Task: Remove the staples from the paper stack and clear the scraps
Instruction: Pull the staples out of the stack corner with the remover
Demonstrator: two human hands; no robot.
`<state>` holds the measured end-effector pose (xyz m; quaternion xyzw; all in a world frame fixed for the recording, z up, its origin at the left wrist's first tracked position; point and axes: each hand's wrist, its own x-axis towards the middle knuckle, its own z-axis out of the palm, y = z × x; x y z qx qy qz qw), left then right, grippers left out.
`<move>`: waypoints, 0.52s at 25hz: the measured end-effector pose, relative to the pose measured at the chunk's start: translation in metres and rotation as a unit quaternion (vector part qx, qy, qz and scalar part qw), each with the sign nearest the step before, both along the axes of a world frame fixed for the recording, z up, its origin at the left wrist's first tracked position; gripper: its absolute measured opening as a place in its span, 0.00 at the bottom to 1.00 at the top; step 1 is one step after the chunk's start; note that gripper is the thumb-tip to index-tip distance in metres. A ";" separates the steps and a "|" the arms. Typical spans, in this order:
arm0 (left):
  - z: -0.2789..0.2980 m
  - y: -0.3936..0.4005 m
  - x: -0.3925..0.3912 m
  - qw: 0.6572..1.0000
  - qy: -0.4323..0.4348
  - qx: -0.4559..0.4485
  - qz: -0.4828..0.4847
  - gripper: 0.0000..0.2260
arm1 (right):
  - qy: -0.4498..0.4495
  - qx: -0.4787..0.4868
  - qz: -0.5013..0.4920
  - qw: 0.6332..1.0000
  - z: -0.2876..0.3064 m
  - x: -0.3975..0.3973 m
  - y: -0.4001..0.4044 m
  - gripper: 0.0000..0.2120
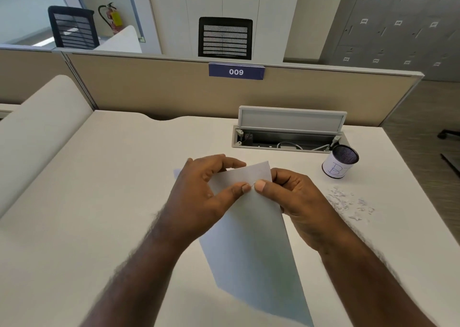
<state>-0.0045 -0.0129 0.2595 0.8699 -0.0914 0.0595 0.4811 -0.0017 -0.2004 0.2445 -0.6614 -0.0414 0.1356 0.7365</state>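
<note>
Left hand (199,192) and right hand (296,202) pinch the paper stack (251,239) between them, thumbs meeting at its top

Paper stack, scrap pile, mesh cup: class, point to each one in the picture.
paper stack (251,247), head view, bare middle of top sheet.
scrap pile (348,202), head view, centre of the shreds.
mesh cup (334,168), head view, white label.

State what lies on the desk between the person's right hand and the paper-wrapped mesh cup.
In the head view, the stretch of desk between the right hand and the mesh cup is bare; the scraps lie nearer, to the side.
</note>
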 end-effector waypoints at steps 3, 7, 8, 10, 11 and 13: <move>0.010 0.005 0.004 0.998 0.051 0.029 -0.031 0.07 | 0.007 -0.009 0.009 1.000 0.000 -0.001 0.000 0.14; 0.015 0.011 0.009 0.991 0.113 0.001 -0.066 0.02 | 0.014 -0.009 0.013 1.000 -0.002 -0.002 0.001 0.12; 0.014 0.011 0.009 0.990 0.126 -0.007 -0.064 0.02 | 0.016 -0.006 0.014 1.000 -0.002 -0.002 0.001 0.10; 0.014 0.011 0.009 0.989 0.135 -0.018 -0.062 0.03 | 0.021 -0.001 0.017 1.000 -0.003 -0.002 0.001 0.05; 0.013 0.011 0.008 0.989 0.136 -0.019 -0.063 0.05 | 0.023 0.001 0.017 1.000 -0.003 -0.003 0.000 0.05; 0.011 0.011 0.008 0.988 0.137 -0.016 -0.068 0.05 | 0.024 0.001 0.017 1.000 -0.004 -0.002 0.000 0.06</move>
